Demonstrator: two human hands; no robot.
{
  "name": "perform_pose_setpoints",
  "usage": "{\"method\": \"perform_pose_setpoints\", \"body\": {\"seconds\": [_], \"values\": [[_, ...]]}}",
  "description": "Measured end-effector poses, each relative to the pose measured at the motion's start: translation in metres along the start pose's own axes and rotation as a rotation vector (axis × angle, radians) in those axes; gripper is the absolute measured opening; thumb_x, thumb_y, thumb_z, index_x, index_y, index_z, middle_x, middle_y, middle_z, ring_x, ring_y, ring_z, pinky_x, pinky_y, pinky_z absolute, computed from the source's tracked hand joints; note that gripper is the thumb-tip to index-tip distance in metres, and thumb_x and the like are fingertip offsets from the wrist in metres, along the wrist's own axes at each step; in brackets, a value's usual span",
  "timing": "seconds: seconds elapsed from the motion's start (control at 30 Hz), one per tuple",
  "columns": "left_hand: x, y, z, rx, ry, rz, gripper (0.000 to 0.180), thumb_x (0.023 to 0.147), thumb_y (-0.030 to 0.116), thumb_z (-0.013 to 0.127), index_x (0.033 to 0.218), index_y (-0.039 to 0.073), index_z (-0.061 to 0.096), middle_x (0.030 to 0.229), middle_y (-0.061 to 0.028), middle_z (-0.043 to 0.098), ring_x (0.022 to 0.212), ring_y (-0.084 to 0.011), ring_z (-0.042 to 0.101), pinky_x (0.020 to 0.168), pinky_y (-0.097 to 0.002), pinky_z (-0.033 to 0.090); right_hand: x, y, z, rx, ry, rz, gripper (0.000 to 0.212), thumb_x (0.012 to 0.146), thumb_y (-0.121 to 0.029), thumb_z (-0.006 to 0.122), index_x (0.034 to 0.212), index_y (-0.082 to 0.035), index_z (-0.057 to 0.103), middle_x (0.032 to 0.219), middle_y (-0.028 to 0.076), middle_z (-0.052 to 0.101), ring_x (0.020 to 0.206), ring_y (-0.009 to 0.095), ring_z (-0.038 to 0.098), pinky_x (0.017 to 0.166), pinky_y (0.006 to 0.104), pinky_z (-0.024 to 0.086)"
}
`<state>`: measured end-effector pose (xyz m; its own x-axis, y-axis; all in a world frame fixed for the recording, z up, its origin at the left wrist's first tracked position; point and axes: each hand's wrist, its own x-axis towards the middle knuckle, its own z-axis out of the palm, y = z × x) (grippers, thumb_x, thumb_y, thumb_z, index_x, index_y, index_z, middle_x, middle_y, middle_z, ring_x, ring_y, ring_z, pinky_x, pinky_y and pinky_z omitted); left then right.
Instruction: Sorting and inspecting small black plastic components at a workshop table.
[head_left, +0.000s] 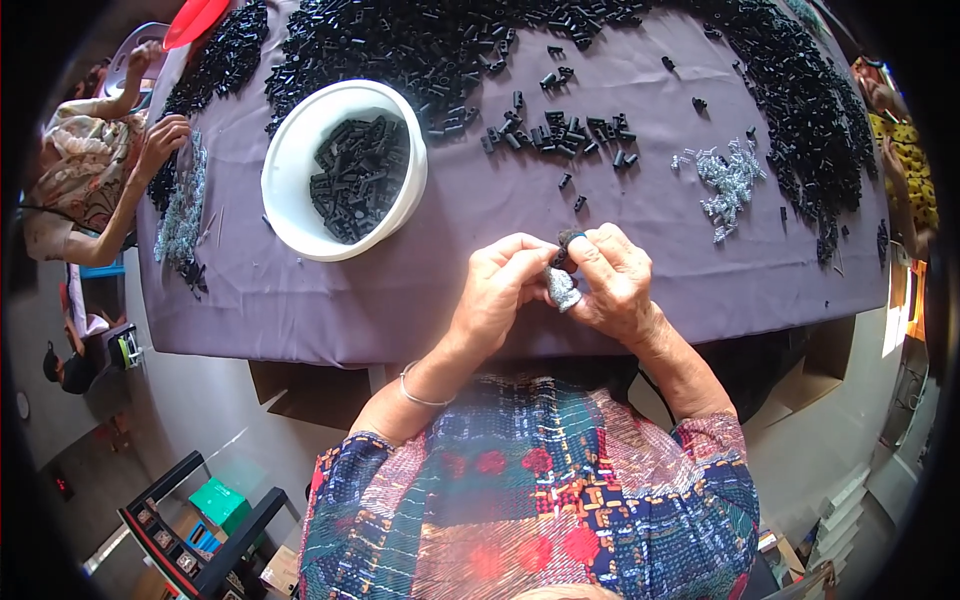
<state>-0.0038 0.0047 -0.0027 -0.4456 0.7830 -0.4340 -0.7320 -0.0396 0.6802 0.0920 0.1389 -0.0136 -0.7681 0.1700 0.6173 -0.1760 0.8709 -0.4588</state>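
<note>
My left hand [500,285] and my right hand [615,280] meet above the near part of the table, their fingertips pinched together. A small black piece [566,246] sits at the tips of my right thumb and fingers. Just below it, between the hands, shows a silvery-grey thing [563,290]; whether it is a bunch of small parts or a finger covering, I cannot tell. What my left fingertips hold is hidden. Beyond the hands lie loose small black plastic parts [565,133]. A pile of small clear-silvery pieces [730,185] is to the right.
A white round tub [277,190] of black parts stands at left on the purple-grey tablecloth [450,320]. Large heaps of black parts [390,50] cover the far side, with another heap [810,140] at right. People sit at both sides; one person's hand [165,140] is at the left edge.
</note>
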Motion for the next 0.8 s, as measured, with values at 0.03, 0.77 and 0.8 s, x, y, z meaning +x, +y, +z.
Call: {"method": "perform_pose_setpoints", "body": {"seconds": [0.03,0.77,0.8], "values": [[0.0,0.0,-0.001,0.008,-0.013,0.0,0.015,0.091,0.014,0.057,0.092,0.0,0.062,0.079,-0.0044,0.063,0.068,-0.0087,0.06,0.06,-0.0222,0.05,0.002,-0.001,-0.001,0.0,0.004,-0.008,0.038,0.057,-0.014,0.075,0.087,0.003,0.058,0.075,0.011,0.055,0.063,0.026,0.056,0.053,0.034,0.048],[-0.023,0.114,-0.044,1.634,0.763,0.978,0.026,0.077,0.009,0.072,0.102,0.004,0.067,0.095,-0.0123,0.066,0.092,-0.0282,0.06,0.084,-0.0396,0.047,0.007,0.025,-0.034,-0.059,0.285,0.578,0.025,0.068,0.009,0.06,0.093,0.002,0.06,0.082,0.012,0.056,0.068,0.026,0.056,0.062,0.0328,0.046],[-0.021,0.108,-0.038,1.638,0.775,1.036,0.028,0.075,0.008,0.073,0.103,0.005,0.067,0.097,-0.0124,0.065,0.095,-0.0287,0.059,0.085,-0.0401,0.046,0.007,0.031,-0.039,-0.132,0.279,0.584,0.025,0.068,0.009,0.061,0.093,0.002,0.06,0.082,0.012,0.056,0.07,0.028,0.057,0.063,0.0346,0.046]]}}
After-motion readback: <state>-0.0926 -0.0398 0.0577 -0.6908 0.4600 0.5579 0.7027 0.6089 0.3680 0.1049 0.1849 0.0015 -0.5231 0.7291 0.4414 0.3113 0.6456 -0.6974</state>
